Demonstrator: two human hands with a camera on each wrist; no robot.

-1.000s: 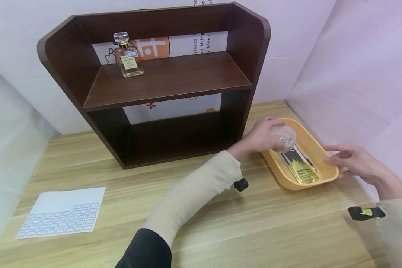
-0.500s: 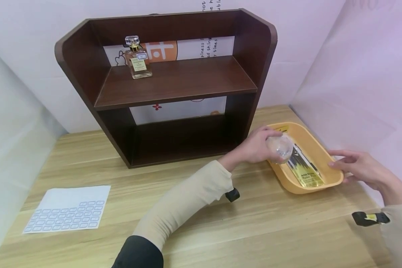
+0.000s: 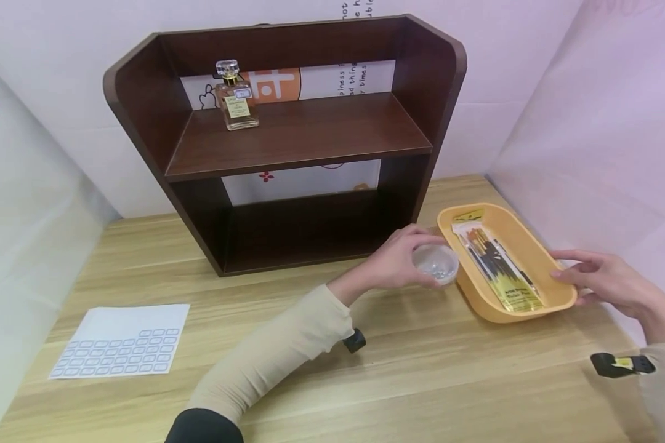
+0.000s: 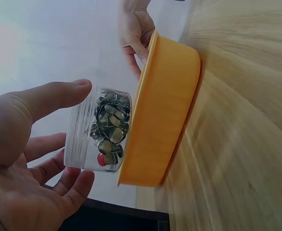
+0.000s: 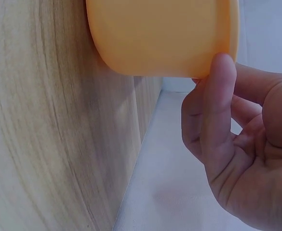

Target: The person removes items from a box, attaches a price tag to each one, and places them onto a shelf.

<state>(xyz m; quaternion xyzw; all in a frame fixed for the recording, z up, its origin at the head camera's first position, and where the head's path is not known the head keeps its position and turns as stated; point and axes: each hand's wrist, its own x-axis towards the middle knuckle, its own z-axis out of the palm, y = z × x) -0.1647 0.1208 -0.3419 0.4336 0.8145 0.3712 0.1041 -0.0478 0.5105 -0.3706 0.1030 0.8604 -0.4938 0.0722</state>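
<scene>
Left fingers [image 4: 66, 180] and thumb are curled round a clear jar [image 4: 113, 122], gripping its sides; the jar sits between thumb and fingertips, off the table. Metallic-looking discs inside, one red piece among them. The left hand [image 3: 392, 263] has the jar just beside the tray's left wall, on the shelf side; can't tell if jar and tray touch. Right hand [image 3: 612, 284]: thumb and fingers pinch the rim at the tray's near right end. Yellow tray [image 3: 545, 277] is on the table [image 3: 421, 375]; can't tell if the held end is lifted. In the tray, a flat pack of brushes [image 3: 492, 271], with a slim black-and-white item [image 3: 514, 269] on or next to it. Beige sleeve [image 3: 277, 354] on the left arm, black further up. Behind: dark brown shelf [image 3: 310, 132], perfume bottle [image 3: 236, 104] upright on the upper level, left side. Label sheet [image 3: 120, 341] flat on the table, far left.
</scene>
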